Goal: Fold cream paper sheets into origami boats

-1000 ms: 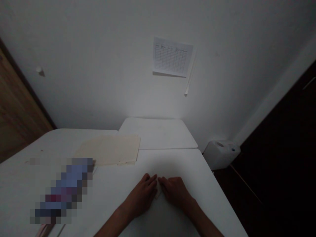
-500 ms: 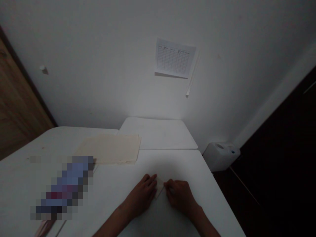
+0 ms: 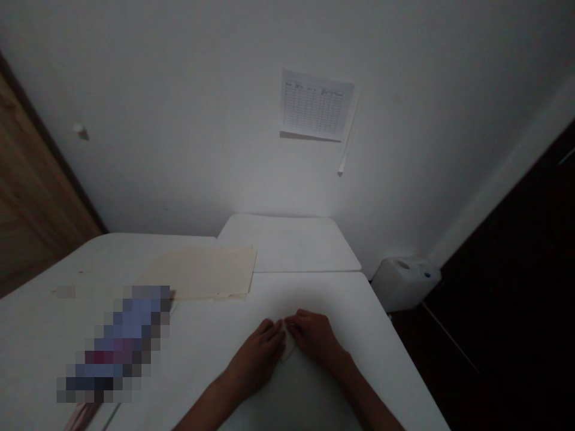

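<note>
A small piece of folded pale paper lies on the white table, mostly hidden by my hands. My left hand closes on its left side, fingers bent and pressed down. From the right, my right hand pinches the paper's far end, its fingertips close against those of the left hand. The paper's near corner shows between the two hands.
Flat cream sheets lie at the far left of the hands. A blurred-out bluish object sits further left. A printed sheet hangs on the wall; a white container stands beyond the table's right edge.
My right hand has moved left and away from me along the paper, up to the left fingertips. The left hand has stayed nearly in place.
</note>
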Demonstrator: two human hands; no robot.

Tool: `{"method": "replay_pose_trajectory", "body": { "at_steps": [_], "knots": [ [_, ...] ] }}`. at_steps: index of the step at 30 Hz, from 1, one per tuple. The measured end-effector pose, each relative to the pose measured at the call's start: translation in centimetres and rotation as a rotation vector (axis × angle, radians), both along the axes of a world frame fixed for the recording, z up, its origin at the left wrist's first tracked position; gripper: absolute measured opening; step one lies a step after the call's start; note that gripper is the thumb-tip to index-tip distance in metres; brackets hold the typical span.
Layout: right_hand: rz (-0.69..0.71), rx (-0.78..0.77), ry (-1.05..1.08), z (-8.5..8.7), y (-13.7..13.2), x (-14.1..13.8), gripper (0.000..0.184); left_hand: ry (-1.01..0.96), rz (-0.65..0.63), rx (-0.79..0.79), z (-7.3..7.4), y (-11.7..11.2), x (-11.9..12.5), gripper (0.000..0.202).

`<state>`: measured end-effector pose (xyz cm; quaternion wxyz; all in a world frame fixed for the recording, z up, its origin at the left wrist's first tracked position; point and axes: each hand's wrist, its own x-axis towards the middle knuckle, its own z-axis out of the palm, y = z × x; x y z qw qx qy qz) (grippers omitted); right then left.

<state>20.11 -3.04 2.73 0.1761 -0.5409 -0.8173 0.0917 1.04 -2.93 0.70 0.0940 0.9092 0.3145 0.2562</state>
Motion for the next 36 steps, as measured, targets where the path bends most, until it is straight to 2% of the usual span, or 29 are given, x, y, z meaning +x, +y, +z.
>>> {"method": "replay_pose_trajectory", "body": {
  "at_steps": [7, 12, 18, 25, 31, 36],
  "knots": [
    [0.052, -0.004, -0.101, 0.8, -0.1, -0.1, 0.029, 0.036, 0.019, 0.028, -0.6, -0.1, 0.0, 0.02],
    [0.038, 0.028, -0.184, 1.0, -0.4, -0.3, 0.027, 0.052, 0.051, 0.056, -0.6, -0.5, 0.2, 0.021],
    [0.032, 0.012, -0.231, 1.3, -0.6, -0.3, 0.028, 0.135, 0.153, 0.136, -1.3, -1.0, 0.1, 0.031],
    [0.009, -0.012, -0.278, 1.7, -0.8, -0.5, 0.029, 0.213, 0.267, 0.189, -1.5, -2.7, 0.1, 0.031],
    [0.002, -0.014, -0.264, 1.8, -0.9, -0.6, 0.03, 0.234, 0.305, 0.179, -2.0, -4.2, -1.5, 0.034],
    [0.002, -0.001, -0.252, 1.7, -1.0, -0.6, 0.03, 0.215, 0.268, 0.198, -1.8, -4.3, -1.7, 0.033]
  ]
}}
